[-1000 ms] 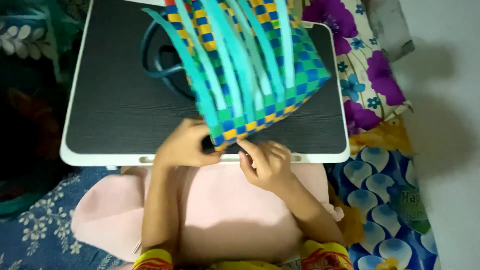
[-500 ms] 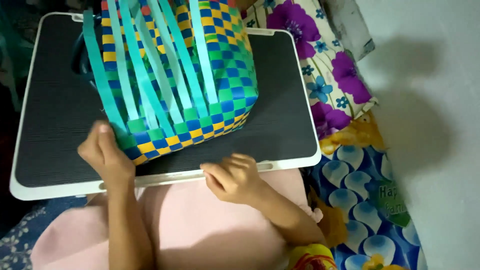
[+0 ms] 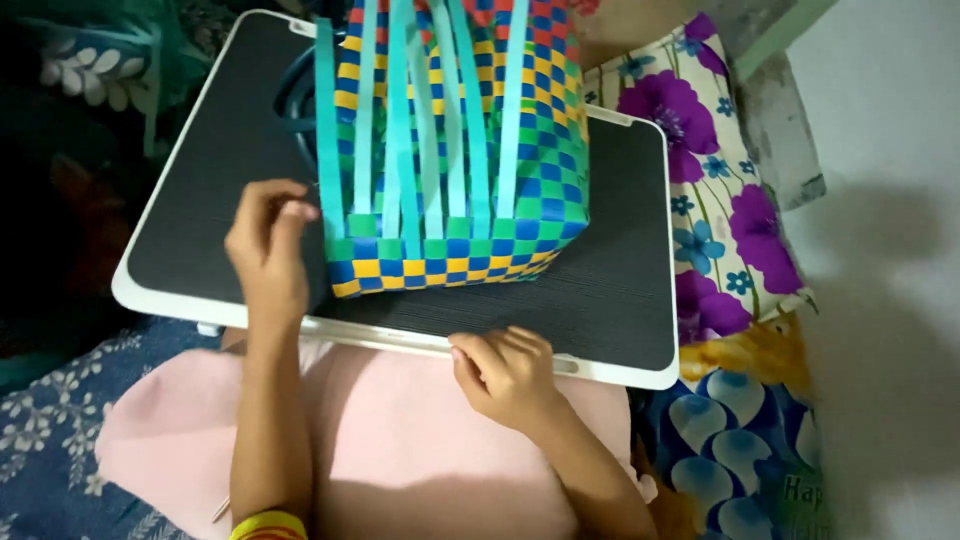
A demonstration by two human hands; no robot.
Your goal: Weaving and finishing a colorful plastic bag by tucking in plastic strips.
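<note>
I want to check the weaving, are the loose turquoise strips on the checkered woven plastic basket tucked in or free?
Free. The turquoise strips lie loose over the woven basket, unwoven above the checkered band.

We see a basket (image 3: 455,150) woven of glossy, smooth plastic strips, a matt, finely ribbed black tabletop (image 3: 620,290) with smooth white plastic rim, soft pink cloth (image 3: 400,450), printed floral cotton bedding (image 3: 720,220).

Home, likely bedroom: floral bedsheet (image 3: 715,180), pink pillow (image 3: 400,450) on lap, lap desk (image 3: 620,300), plain wall (image 3: 890,200).
</note>
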